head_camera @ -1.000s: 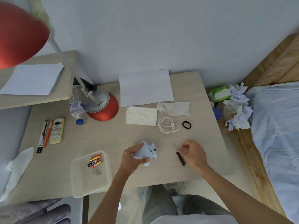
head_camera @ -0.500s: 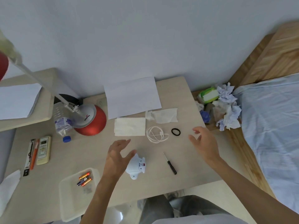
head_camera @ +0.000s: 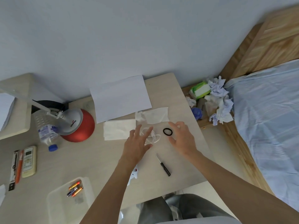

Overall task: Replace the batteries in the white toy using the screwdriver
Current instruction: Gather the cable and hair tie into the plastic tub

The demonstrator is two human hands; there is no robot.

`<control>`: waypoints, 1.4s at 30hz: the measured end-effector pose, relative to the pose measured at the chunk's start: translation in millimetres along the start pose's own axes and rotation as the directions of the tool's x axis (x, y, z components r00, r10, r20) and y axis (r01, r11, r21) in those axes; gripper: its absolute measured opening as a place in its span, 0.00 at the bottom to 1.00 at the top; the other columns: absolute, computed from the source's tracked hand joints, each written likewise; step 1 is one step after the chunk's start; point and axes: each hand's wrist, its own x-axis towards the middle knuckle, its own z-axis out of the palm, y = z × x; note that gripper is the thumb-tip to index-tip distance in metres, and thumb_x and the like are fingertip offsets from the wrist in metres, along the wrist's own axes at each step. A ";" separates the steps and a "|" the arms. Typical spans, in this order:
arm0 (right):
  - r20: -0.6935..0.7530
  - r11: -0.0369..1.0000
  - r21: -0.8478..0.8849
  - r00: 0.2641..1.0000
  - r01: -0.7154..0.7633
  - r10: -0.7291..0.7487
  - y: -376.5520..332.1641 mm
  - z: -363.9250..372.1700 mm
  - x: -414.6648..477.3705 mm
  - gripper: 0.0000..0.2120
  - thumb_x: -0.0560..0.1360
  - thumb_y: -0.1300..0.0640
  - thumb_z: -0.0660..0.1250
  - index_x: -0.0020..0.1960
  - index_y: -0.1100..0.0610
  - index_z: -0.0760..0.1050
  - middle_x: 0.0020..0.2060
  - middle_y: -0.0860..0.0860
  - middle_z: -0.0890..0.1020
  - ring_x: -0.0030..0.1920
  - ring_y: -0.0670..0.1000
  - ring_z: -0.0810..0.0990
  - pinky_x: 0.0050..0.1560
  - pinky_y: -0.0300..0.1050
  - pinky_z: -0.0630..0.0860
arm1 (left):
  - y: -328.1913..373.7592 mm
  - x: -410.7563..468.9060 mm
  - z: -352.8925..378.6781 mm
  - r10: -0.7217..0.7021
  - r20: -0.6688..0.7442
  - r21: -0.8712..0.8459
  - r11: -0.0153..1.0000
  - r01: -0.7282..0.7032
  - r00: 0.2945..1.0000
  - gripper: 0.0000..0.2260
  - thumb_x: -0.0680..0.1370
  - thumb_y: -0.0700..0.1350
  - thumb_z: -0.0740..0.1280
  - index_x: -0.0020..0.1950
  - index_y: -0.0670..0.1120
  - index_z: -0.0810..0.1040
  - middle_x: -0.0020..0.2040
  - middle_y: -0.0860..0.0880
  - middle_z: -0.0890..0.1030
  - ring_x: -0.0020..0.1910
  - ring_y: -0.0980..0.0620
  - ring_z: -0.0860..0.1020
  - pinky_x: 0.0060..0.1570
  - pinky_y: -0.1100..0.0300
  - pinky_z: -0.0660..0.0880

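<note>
In the head view, the only one here, both hands are raised over the middle of the table (head_camera: 97, 159). The left hand (head_camera: 137, 143) and the right hand (head_camera: 182, 138) have their fingers spread wide and hold nothing. They hover above a coiled white cable (head_camera: 154, 137) and a black ring (head_camera: 167, 131). The white toy (head_camera: 135, 174) lies lower, just below centre. It is mostly hidden under the left forearm, and only a sliver with a red mark shows. The screwdriver (head_camera: 163, 166) lies just to its right, apart from both hands. The batteries (head_camera: 75, 189) lie in a clear tray (head_camera: 61, 207) at the lower left. Judging by this, neither tool nor toy is in hand, so the job looks paused or barely begun. The next move likely calls for the hands to draw back toward the frame's lower centre, one steadying the toy and the other pinching the screwdriver's handle.
</note>
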 end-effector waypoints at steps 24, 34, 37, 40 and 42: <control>-0.100 1.000 0.001 0.995 0.024 -0.024 -6.9 25.3 5.2 0.03 0.81 0.58 0.70 0.49 0.58 0.79 0.46 0.53 0.78 0.48 0.56 0.76 0.47 0.53 0.77 | -9.2 8.8 27.8 -0.156 -0.097 -0.335 0.935 0.116 0.983 0.34 0.73 0.54 0.82 0.77 0.53 0.76 0.66 0.50 0.76 0.63 0.45 0.73 0.58 0.47 0.80; 0.174 0.645 0.614 0.876 -0.454 0.451 -38.8 -4.6 -3.5 0.05 0.78 0.59 0.72 0.47 0.61 0.83 0.40 0.49 0.84 0.46 0.55 0.84 0.40 0.41 0.76 | 3.5 -23.2 -21.5 -0.420 0.010 -0.763 0.583 0.278 0.907 0.34 0.71 0.54 0.84 0.75 0.56 0.77 0.62 0.55 0.78 0.55 0.58 0.78 0.52 0.71 0.72; 0.204 0.581 0.673 0.870 -0.457 0.449 -51.0 -14.9 -12.8 0.05 0.76 0.58 0.74 0.41 0.54 0.82 0.40 0.51 0.87 0.48 0.57 0.88 0.53 0.54 0.84 | 5.8 -41.8 -43.0 -0.463 -0.009 -0.798 0.537 0.272 0.886 0.34 0.70 0.53 0.84 0.74 0.55 0.78 0.62 0.54 0.80 0.52 0.59 0.78 0.52 0.70 0.74; 0.219 0.516 0.746 0.886 -0.422 0.408 -68.9 -30.0 -25.9 0.02 0.74 0.57 0.74 0.43 0.55 0.84 0.40 0.51 0.88 0.48 0.55 0.88 0.58 0.61 0.84 | 5.1 -65.5 -64.6 -0.483 -0.035 -0.827 0.506 0.246 0.875 0.34 0.71 0.53 0.85 0.74 0.55 0.78 0.62 0.55 0.80 0.55 0.57 0.79 0.54 0.69 0.74; 0.207 0.498 0.776 0.902 -0.387 0.379 -84.3 -42.8 -34.0 0.03 0.74 0.57 0.74 0.44 0.56 0.84 0.41 0.52 0.88 0.48 0.55 0.87 0.59 0.60 0.84 | 4.1 -83.1 -80.0 -0.513 -0.064 -0.845 0.485 0.227 0.856 0.33 0.70 0.52 0.85 0.74 0.55 0.79 0.63 0.55 0.80 0.56 0.57 0.79 0.53 0.70 0.72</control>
